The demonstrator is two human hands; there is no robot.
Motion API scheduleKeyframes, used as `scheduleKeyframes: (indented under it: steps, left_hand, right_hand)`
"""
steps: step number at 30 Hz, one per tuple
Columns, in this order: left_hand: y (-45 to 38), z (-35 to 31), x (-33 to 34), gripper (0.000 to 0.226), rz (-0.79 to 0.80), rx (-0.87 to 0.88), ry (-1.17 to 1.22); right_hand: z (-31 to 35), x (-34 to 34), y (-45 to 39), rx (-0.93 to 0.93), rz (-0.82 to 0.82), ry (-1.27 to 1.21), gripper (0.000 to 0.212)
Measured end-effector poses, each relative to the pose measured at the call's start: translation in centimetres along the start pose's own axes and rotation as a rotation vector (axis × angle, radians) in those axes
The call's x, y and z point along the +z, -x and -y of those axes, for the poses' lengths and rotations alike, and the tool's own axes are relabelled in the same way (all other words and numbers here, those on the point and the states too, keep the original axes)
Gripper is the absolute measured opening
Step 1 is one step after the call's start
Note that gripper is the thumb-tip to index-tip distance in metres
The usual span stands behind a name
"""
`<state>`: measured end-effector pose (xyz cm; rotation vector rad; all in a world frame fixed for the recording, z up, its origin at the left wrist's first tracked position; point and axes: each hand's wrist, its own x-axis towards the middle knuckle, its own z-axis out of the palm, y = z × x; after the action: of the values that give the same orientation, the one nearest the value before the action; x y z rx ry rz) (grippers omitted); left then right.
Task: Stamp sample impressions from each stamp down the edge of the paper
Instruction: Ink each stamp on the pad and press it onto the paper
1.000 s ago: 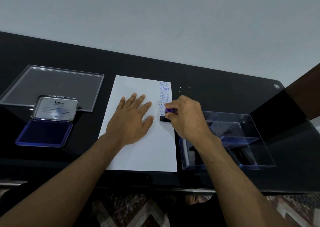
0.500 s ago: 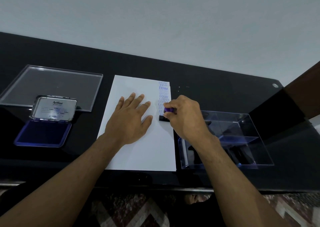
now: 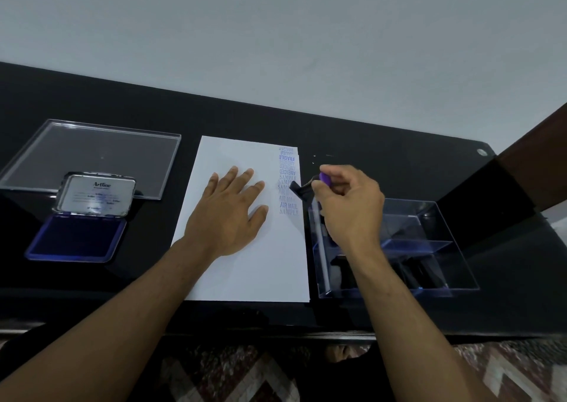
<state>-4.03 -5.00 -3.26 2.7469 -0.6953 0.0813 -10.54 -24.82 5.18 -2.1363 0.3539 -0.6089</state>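
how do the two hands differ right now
The left hand lies flat with its fingers spread, pressing on the paper; the right hand is curled, pinching a purple-handled stamp. The left hand rests on the sheet, while the right is raised beside its stamped edge. Both are bare.
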Motion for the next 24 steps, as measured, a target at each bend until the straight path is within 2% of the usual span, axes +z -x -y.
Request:
scheduleKeyframes:
  steps: [4,8,24]
  left_hand:
    - [0.03,-0.02,0.07,0.077,0.002,-0.006,-0.012]
    - [0.12,-0.03,0.05,0.078,-0.002,0.003,-0.010]
    - [0.05,-0.10,-0.06,0.082,0.004,-0.003,0.000]
  right_hand:
    - [-0.54,0.22,0.21,0.124,-0.061,-0.175,0.018]
    - [-0.47,0.24,0.47,0.177,-0.107,-0.242,0.016]
    - [-0.95,0.78,0.46,0.164,-0.153,-0.279,0.017]
